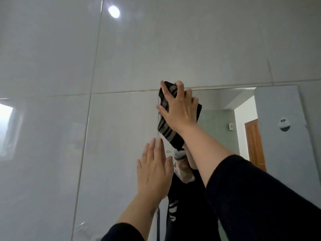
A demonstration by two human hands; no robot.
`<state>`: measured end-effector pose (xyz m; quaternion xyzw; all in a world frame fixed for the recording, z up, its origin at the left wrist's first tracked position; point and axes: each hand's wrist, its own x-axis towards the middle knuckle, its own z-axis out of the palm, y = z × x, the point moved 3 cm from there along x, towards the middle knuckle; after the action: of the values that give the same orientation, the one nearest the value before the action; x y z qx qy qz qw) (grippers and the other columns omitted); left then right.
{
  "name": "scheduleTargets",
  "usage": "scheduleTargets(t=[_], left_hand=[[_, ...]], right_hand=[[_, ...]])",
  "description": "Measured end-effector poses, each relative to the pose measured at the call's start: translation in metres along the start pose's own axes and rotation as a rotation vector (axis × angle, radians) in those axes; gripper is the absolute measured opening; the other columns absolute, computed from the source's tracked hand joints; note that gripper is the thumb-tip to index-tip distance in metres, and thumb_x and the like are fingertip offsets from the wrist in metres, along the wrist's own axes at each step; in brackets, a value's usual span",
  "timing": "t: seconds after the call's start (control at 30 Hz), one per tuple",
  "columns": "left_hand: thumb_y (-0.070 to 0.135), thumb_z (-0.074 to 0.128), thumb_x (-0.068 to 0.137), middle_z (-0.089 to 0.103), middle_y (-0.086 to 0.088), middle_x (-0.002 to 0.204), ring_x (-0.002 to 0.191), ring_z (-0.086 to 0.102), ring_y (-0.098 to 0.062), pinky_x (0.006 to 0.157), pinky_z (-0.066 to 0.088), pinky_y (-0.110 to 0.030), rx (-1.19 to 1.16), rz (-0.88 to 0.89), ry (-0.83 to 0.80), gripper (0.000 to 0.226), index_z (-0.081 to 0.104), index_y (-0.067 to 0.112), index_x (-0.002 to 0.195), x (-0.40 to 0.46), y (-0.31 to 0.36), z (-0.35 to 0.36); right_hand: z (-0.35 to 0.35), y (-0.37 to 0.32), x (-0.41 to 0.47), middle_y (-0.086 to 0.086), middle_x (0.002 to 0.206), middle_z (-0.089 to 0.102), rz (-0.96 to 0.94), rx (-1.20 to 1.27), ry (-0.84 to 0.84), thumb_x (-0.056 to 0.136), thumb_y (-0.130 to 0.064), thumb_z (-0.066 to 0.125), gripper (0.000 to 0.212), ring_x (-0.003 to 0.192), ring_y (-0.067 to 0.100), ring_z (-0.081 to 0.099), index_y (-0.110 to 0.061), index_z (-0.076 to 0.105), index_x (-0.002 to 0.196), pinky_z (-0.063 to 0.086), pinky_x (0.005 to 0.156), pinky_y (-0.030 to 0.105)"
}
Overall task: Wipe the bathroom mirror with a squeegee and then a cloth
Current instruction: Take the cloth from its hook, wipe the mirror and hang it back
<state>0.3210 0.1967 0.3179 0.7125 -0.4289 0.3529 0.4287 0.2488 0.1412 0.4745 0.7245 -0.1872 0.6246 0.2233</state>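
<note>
The frameless mirror point(271, 108) hangs on the grey tiled wall, filling the right half of the view. My right hand point(178, 108) presses a dark cloth with beige stripes point(165, 129) flat against the mirror's top left corner, fingers spread over it. The cloth hangs down below my palm along the mirror's left edge. My left hand point(154, 169) rests flat and empty on the mirror's left edge lower down, fingers together and pointing up. No squeegee is in view.
Glossy grey wall tiles point(69, 66) surround the mirror, with a ceiling light reflected at the top. The mirror reflects a person in dark clothing, a wooden door point(255, 145) and a small round white fixture point(284, 125).
</note>
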Motion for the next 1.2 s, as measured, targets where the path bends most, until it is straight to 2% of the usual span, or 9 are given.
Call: scheduleTargets(t=[0.1,0.2,0.37,0.7,1.2], left_hand=[[0.056,0.004,0.085,-0.008,0.012,0.159,0.145,-0.011,-0.009,0.119,0.008,-0.046,0.011,-0.004,0.058,0.070,-0.010,0.030,0.148,0.002,0.000,0.014],[0.056,0.008,0.088,-0.011,0.014,0.158,0.143,-0.016,-0.006,0.117,0.001,-0.044,0.024,-0.018,0.112,0.067,-0.013,0.032,0.148,-0.001,0.002,0.023],[0.061,0.007,0.086,-0.010,0.014,0.158,0.143,-0.017,-0.006,0.118,0.001,-0.045,0.035,-0.033,0.145,0.070,-0.014,0.033,0.147,-0.001,0.004,0.026],[0.067,0.026,0.088,-0.018,0.014,0.157,0.143,-0.020,-0.007,0.118,0.004,-0.049,0.085,-0.077,0.060,0.082,-0.020,0.031,0.146,0.000,0.010,0.023],[0.072,0.025,0.081,-0.014,0.010,0.158,0.145,-0.013,-0.011,0.118,0.012,-0.046,0.091,-0.117,0.032,0.090,-0.013,0.026,0.149,0.000,0.012,0.023]], right_hand=[[0.019,-0.002,0.003,0.006,0.147,0.028,-0.049,-0.113,0.072,0.092,-0.054,0.041,0.065,0.116,0.033,0.038,-0.033,0.019,0.149,0.033,0.092,0.048],[0.026,0.001,0.001,0.005,0.141,0.038,-0.083,-0.168,0.146,0.091,-0.055,0.040,0.064,0.109,0.032,0.042,-0.030,0.025,0.147,0.035,0.088,0.047],[0.022,0.012,0.006,0.003,0.140,0.041,-0.121,-0.162,0.105,0.092,-0.054,0.039,0.062,0.116,0.032,0.039,-0.030,0.026,0.148,0.033,0.089,0.046],[-0.013,0.110,-0.009,0.006,0.138,0.041,0.006,-0.211,0.103,0.094,-0.051,0.037,0.059,0.111,0.037,0.039,-0.030,0.026,0.148,0.032,0.086,0.046],[-0.065,0.270,-0.036,0.009,0.140,0.040,0.379,-0.269,0.134,0.094,-0.055,0.032,0.059,0.111,0.039,0.038,-0.031,0.022,0.147,0.034,0.087,0.047]])
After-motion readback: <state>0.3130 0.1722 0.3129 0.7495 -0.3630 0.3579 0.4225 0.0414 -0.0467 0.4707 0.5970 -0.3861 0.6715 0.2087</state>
